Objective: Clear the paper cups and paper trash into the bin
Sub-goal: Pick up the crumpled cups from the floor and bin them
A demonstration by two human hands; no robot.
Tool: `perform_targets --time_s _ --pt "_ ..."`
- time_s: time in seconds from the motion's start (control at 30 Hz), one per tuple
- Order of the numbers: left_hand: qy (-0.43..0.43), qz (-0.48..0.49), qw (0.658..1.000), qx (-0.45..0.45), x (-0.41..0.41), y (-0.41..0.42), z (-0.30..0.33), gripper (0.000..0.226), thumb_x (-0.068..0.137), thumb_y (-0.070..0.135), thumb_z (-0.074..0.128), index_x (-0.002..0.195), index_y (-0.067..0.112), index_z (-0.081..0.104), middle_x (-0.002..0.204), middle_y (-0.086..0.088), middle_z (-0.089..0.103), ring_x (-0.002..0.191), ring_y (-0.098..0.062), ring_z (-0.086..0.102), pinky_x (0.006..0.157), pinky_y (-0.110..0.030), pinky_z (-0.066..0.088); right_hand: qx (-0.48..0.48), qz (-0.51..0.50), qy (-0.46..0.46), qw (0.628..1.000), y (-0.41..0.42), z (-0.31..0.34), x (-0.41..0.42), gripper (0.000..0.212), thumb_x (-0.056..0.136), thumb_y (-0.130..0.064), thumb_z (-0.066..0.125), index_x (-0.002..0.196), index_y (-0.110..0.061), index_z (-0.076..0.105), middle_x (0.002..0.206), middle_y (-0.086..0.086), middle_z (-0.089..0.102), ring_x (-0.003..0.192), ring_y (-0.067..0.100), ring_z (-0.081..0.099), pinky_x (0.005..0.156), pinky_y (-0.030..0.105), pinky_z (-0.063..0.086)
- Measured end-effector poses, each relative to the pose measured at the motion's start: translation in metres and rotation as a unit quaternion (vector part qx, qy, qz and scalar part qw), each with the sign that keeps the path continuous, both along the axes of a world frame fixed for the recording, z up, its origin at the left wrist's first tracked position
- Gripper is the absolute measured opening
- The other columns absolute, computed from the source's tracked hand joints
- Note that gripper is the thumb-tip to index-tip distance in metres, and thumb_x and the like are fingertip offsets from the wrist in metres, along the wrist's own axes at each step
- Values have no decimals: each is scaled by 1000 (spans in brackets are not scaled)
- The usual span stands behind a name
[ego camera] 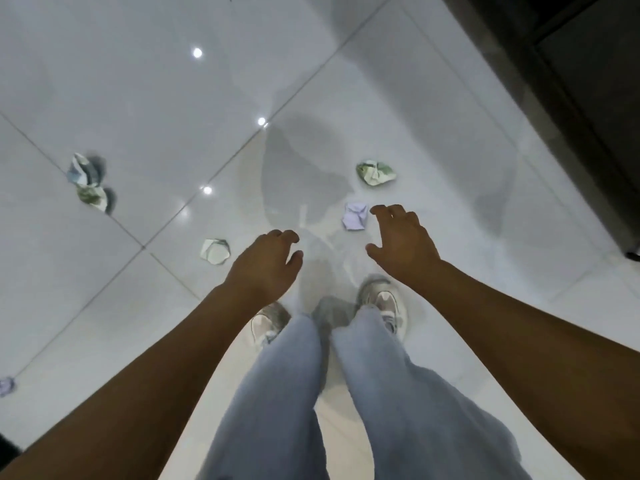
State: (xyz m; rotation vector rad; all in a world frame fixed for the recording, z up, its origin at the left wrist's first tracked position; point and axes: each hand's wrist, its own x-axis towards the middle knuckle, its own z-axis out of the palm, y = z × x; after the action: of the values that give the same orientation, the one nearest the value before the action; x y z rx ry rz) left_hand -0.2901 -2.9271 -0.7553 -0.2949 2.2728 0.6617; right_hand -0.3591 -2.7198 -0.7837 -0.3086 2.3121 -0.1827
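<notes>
Above the glossy white tiled floor [145, 98], the person's right hand [401, 244] and left hand [266, 268] hang with fingers loosely spread, holding nothing. A lilac paper wad [355, 216] lies just beside the right fingertips [379, 210]; green-printed wads [375, 173] [215, 251] [85, 169] [92, 198] lie scattered around. No print is legible.
</notes>
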Motion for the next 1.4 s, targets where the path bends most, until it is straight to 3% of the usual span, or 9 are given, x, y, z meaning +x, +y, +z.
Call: perform_targets --time_s 0.2,0.37,0.47,0.57,0.73,0.87,1.1,1.2,1.4 --pt "5 -5 1000 2 -17 -8 -114 37 98 34 42 131 19 49 128 -2 54 112 -21 52 90 -30 40 -28 13 10 999 -3 -127 -5 65 86 -26 61 143 -16 32 142 9 35 120 31 39 89 35 40" --pt "31 -24 999 12 -37 -12 -170 36 99 32 42 131 18 49 129 -3 55 114 -21 52 91 -30 41 -14 77 44 996 -3 -188 1 81 84 -30 67 149 -17 22 156 15 14 138 32 21 105 39 36" --pt "41 -32 998 18 -48 -14 -189 37 98 32 43 132 18 50 127 -3 55 113 -21 53 90 -31 43 -13 94 88 992 -3 -206 7 72 79 -19 72 143 -13 39 150 18 32 130 34 37 96 41 45" --pt "52 -21 998 34 -57 -15 -200 36 97 32 44 130 18 51 126 -2 55 112 -20 53 90 -30 43 -50 84 120 988 -4 -208 5 60 78 -9 70 135 -10 50 134 15 51 116 34 49 85 39 53" --pt "39 68 991 111 -72 -12 -203 34 95 29 51 126 18 55 126 0 58 114 -16 54 93 -25 42 -116 119 147 975 -12 -193 -19 67 89 -25 63 147 -16 32 139 5 45 126 25 38 96 32 43" --pt "13 205 948 244 -86 -7 -196 34 90 32 61 123 23 58 116 5 61 105 -11 58 88 -24 48 -143 128 170 966 -30 -177 -42 76 85 -29 68 149 -15 28 137 6 47 125 26 39 97 36 43" --pt "31 294 873 387 -90 -8 -185 48 71 12 74 117 12 61 109 -5 68 97 -17 68 83 -31 57 -212 122 198 949 -66 -156 -51 83 82 -23 68 150 -13 22 133 7 46 122 25 38 87 39 50" --pt "54 326 860 389 -89 -7 -184 42 74 -6 69 113 8 61 95 -6 69 84 -17 69 77 -31 57 -224 123 200 946 -76 -154 -49 85 83 -23 68 151 -14 19 135 6 43 122 23 38 82 40 51" --pt "100 361 865 335 -86 -17 -184 23 81 3 69 103 9 67 94 -5 68 87 -23 68 81 -35 58 -217 111 188 951 -70 -155 -54 91 82 -37 71 152 -15 17 144 5 36 128 22 34 93 34 43"
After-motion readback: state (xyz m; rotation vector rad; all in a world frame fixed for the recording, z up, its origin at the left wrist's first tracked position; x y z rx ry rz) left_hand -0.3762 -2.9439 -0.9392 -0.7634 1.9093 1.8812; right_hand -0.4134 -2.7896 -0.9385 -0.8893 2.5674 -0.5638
